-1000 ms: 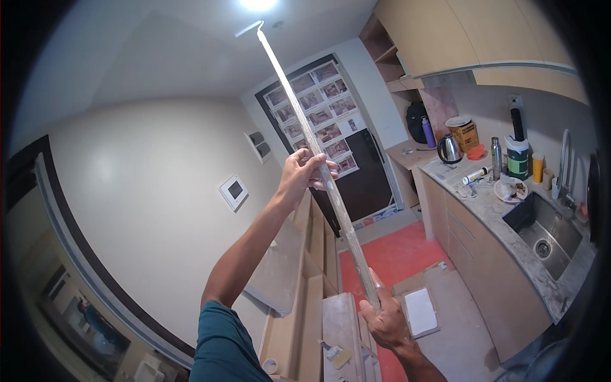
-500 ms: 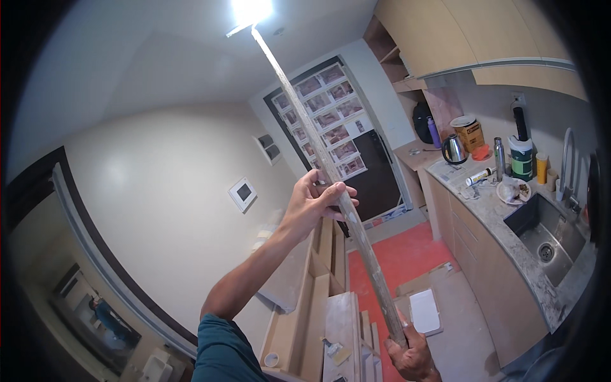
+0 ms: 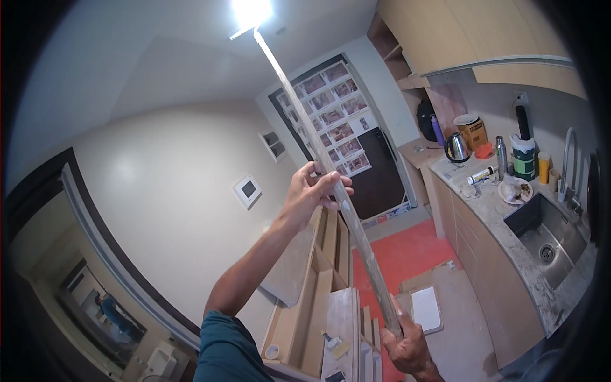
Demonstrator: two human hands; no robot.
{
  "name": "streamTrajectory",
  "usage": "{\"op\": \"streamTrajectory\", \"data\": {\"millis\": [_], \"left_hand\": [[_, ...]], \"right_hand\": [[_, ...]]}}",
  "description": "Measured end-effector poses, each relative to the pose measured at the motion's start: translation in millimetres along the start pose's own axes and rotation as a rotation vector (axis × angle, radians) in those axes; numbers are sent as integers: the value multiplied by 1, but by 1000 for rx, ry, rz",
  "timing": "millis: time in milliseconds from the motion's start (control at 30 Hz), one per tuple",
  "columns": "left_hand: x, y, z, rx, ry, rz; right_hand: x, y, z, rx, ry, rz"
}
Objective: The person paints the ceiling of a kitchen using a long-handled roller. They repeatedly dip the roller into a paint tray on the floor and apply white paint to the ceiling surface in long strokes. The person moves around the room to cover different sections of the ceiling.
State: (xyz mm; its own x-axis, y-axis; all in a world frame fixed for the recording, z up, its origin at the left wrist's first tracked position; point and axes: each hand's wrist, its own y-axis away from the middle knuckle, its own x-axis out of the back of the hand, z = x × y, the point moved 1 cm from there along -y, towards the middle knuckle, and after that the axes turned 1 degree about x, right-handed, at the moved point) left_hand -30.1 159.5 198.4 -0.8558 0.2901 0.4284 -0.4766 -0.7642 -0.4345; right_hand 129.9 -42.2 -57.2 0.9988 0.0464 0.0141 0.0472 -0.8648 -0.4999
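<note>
The left hand (image 3: 312,193) curls thumb and fingers around the middle of a long pole (image 3: 360,234), the right hand (image 3: 409,348) wraps it lower down; the pole slants up toward the ceiling light (image 3: 252,9). Likely stiff and somewhat top-heavy, it suits this wide two-handed hold.
</note>
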Motion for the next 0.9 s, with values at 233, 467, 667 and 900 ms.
{"op": "streamTrajectory", "data": {"millis": [233,467,667,900], "left_hand": [[4,-6,1,7,80,-7],[56,-49,-29,40,14,114],[80,-104,-56,-1,45,97],[116,-151,-72,55,38,184]], "right_hand": [[-17,-8,-12,30,35,85],[-42,-77,-8,16,-63,14],[-56,-132,14,196,-79,164],[-62,-196,9,81,-84,83]]}}
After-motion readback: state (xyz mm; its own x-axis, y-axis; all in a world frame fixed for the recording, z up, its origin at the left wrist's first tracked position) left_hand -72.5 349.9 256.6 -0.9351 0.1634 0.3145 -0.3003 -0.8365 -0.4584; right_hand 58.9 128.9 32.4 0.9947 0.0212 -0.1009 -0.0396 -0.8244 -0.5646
